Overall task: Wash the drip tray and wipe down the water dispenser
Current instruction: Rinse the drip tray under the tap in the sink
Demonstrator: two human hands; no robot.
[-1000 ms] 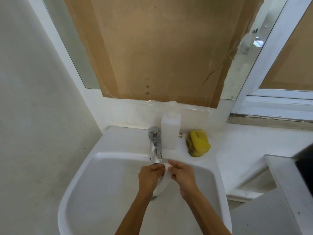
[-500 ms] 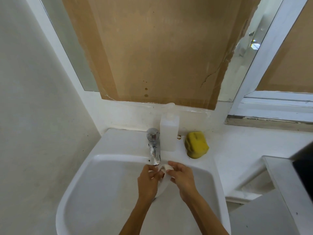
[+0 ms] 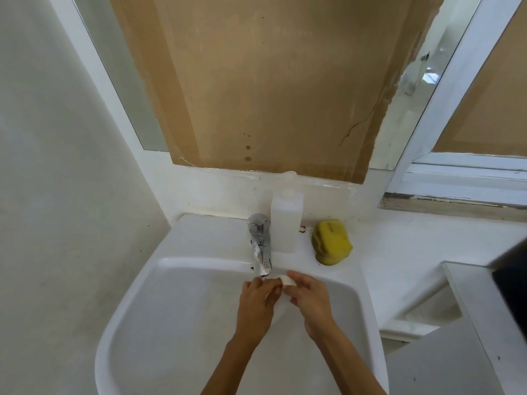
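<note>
Over the white sink [image 3: 171, 309], just below the chrome tap [image 3: 261, 249], both my hands hold a small white piece, apparently the drip tray [image 3: 281, 302]. My left hand [image 3: 255, 305] grips its left side with curled fingers. My right hand [image 3: 309, 300] grips its right side, fingers and thumb pinching its upper end near the spout. Most of the tray is hidden between my hands. I cannot tell whether water is running. The water dispenser is out of view.
A white plastic bottle [image 3: 286, 220] stands right of the tap, and a yellow sponge [image 3: 330, 246] lies on the sink's back ledge. Cardboard [image 3: 271, 81] covers the mirror above. A white counter [image 3: 427, 252] and a dark object [image 3: 513, 280] are at the right.
Both hands stay under the tap with the white piece; the fingers have shifted slightly on it, working it between them. The view has tilted a little.
</note>
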